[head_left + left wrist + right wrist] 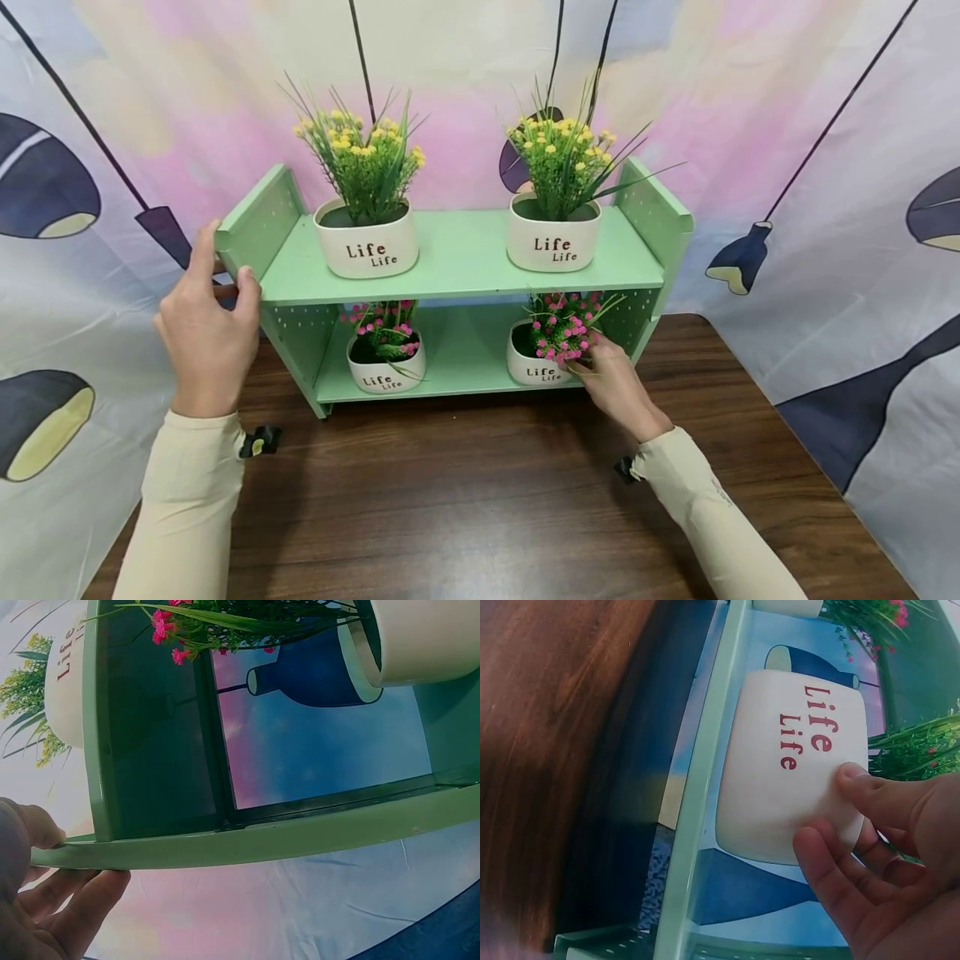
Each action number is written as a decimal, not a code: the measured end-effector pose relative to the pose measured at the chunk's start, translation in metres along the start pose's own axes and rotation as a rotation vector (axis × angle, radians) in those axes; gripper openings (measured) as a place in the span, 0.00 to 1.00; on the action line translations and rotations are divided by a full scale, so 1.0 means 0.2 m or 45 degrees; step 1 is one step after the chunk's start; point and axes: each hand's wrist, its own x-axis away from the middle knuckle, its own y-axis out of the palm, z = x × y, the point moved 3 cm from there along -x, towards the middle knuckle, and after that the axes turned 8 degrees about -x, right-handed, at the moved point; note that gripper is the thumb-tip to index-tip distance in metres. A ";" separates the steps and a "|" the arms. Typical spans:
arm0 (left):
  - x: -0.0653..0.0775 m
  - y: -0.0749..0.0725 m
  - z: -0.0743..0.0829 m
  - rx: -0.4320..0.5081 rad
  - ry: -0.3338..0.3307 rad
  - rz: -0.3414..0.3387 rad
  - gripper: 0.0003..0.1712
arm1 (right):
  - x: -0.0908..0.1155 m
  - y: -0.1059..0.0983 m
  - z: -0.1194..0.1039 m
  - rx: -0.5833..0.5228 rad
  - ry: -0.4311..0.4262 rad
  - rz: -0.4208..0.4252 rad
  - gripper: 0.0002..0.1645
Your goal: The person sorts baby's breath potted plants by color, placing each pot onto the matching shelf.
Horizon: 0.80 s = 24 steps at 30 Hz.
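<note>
A green two-tier shelf [465,287] stands on the table. My left hand [208,325] grips the shelf's left side panel, thumb on the inner side and fingers on the outer in the left wrist view. On the lower tier at the right sits a white "Life" flowerpot [795,795] with pink flowers [564,325]. My right hand [617,385] holds that pot near its rim, with the thumb on the front wall and the fingers round the end. A matching pot [386,379] with pink flowers stands at the lower left.
Two larger white pots, one at the left [367,250] and one at the right [553,246], hold yellow flowers on the top tier. The brown wooden table [465,500] extends in front of the shelf. Behind hangs a patterned curtain [465,67].
</note>
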 end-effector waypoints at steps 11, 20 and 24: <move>0.00 0.00 0.00 0.011 -0.001 0.011 0.31 | -0.05 0.03 0.00 0.018 0.061 0.020 0.17; 0.00 0.01 0.00 0.016 0.002 0.010 0.30 | -0.05 0.03 0.01 -0.003 0.068 0.025 0.21; 0.00 0.01 0.00 0.011 0.000 0.009 0.30 | -0.05 0.04 0.01 -0.014 0.042 0.054 0.17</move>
